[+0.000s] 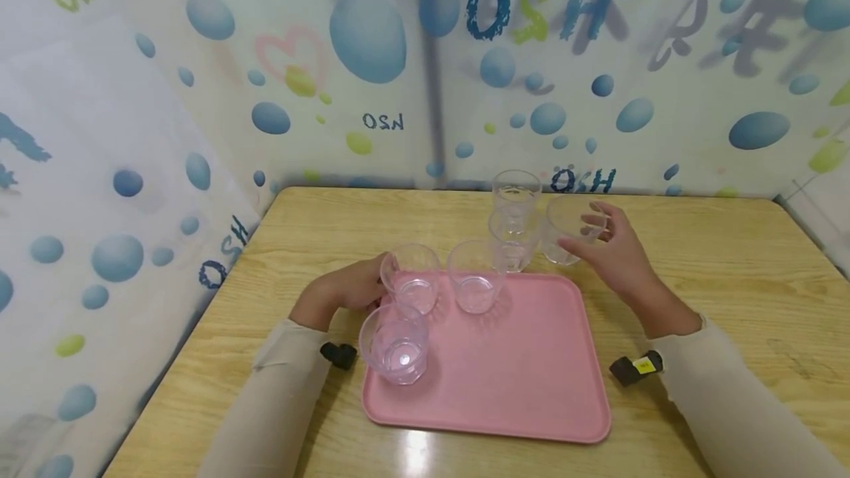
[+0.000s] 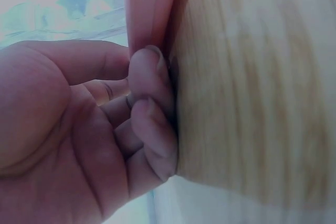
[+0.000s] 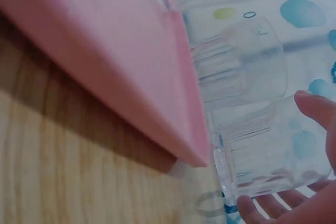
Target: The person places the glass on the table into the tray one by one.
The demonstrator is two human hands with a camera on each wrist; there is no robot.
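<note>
My left hand [image 1: 361, 282] pinches the rim of the pink tray [image 1: 524, 375] at its far left corner, with thumb and curled fingertips [image 2: 149, 74] at the tray's edge in the left wrist view. Three clear plastic cups stand on the tray: a front-left cup [image 1: 398, 360], a back-left cup [image 1: 415, 290] beside the left hand, and a back-middle cup [image 1: 476, 286]. Beyond the far rim, my right hand [image 1: 614, 246] holds another clear cup [image 3: 278, 150], thumb on one side and fingers round the other. That cup is upright near the tabletop.
Two more clear cups, a nearer one [image 1: 513, 238] and a farther one [image 1: 516, 190], stand behind the tray, just left of the held cup. The wooden table [image 1: 717, 271] ends at a patterned curtain [image 1: 564, 80] at the back.
</note>
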